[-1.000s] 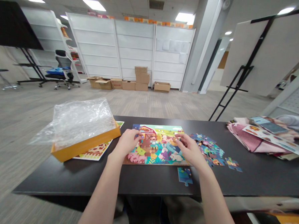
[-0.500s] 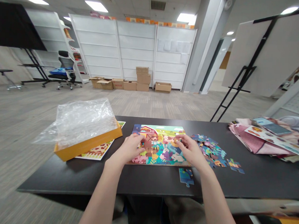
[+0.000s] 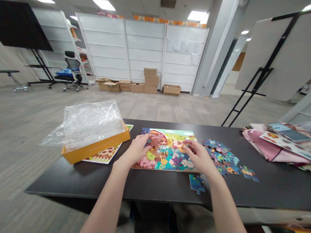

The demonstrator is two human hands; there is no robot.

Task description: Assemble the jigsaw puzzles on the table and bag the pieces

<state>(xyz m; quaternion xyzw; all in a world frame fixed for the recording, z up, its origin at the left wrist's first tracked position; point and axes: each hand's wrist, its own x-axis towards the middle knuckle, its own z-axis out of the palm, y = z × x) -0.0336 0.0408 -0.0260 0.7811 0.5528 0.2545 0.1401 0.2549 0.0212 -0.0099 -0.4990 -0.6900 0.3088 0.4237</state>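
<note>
A colourful farm-scene puzzle picture lies flat on the black table in front of me. My left hand is over its left side, fingers stretched and thumb apart, with nothing visible in them. Over the right side, my right hand has its thumb and fingertips drawn together at the picture. Whatever is between those fingertips is too small to make out. To the right lies a pile of loose jigsaw pieces, with joined pieces beside it. A dark blue piece rests below the picture's lower right edge.
An orange box with clear plastic wrap sits at the left, partly over a printed sheet. Folded cloths, a phone and a printed card are at the right. The table's front edge is near me.
My left hand has shifted slightly and its fingers have spread, uncovering more of the picture's left part. My right hand keeps nearly the same pose. The whole view has moved slightly.
</note>
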